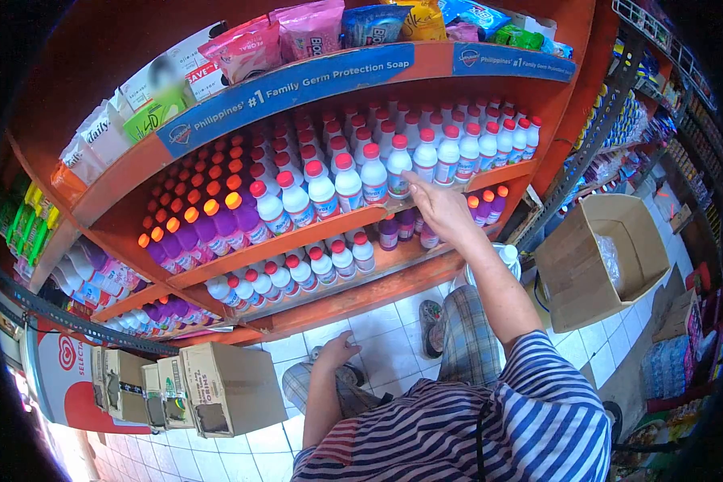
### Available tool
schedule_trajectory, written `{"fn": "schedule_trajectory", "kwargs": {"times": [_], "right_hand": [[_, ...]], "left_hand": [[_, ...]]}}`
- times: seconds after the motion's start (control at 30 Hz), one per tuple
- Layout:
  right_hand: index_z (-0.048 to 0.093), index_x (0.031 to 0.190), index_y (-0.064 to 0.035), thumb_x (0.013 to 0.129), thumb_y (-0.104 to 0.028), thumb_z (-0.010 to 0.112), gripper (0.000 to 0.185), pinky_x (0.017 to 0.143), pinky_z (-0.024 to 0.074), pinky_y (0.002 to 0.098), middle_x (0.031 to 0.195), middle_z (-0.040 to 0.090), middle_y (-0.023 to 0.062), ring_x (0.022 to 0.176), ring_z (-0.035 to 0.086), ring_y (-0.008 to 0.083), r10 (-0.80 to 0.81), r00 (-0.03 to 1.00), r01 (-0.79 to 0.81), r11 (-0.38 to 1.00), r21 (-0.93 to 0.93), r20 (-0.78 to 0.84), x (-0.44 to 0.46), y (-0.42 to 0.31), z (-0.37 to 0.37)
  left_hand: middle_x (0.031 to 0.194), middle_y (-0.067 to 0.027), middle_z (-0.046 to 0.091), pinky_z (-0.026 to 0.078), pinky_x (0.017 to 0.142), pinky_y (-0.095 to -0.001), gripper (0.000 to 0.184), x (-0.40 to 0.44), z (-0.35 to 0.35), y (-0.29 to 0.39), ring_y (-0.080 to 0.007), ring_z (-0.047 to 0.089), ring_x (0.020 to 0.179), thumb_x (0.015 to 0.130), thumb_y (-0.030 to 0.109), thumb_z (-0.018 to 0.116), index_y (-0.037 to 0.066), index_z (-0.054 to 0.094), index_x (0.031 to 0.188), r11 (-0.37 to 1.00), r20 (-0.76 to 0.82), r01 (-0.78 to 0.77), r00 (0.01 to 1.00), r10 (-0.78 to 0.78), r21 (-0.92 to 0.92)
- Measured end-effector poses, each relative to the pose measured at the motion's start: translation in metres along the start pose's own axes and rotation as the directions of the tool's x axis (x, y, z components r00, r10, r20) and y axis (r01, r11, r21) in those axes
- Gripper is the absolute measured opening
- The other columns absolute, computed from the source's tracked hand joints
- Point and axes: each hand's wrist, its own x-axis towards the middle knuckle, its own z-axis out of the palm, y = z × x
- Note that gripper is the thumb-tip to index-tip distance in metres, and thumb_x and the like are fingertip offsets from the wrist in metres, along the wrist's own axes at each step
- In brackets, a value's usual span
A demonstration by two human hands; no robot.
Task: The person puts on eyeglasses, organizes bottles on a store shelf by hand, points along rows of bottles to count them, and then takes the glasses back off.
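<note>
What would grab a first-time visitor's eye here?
First, the red-capped white bottles massed across much of the middle shelf, with the right hand at their front row. Above them stretches a blue soap banner; on the right sits an open carton.

Top shelf: packs.
Middle shelf: white bottles and purple bottles, upright, in rows.
Bottom shelf: white bottles, purple bottles, upright.
Tiled floor: open box.

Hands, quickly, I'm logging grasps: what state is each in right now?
Left hand: nothing visible in it; open or closed cannot be told.
Right hand: at a red-capped bottle; whether it grips cannot be told.
</note>
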Motion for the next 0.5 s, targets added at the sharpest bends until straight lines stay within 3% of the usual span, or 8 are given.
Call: {"fn": "schedule_trajectory", "kwargs": {"times": [0.5], "right_hand": [[0.051,0.126,-0.0176,0.095,-0.041,0.033,0.043,0.077,0.0465,0.0461,0.099,0.064,0.0179,0.093,0.060,0.0363,0.014,0.999,-0.014,1.000,-0.007,-0.036,0.002,0.007,0.000]], "left_hand": [[0.106,-0.0190,0.062,0.046,0.085,-0.0371,0.066,-0.004,-0.005,0.010,-0.0313,0.060,0.099,0.076,0.039,0.066,0.007,0.045,0.130,1.000,0.006,0.008,1.000,-0.008,-0.011]]}}
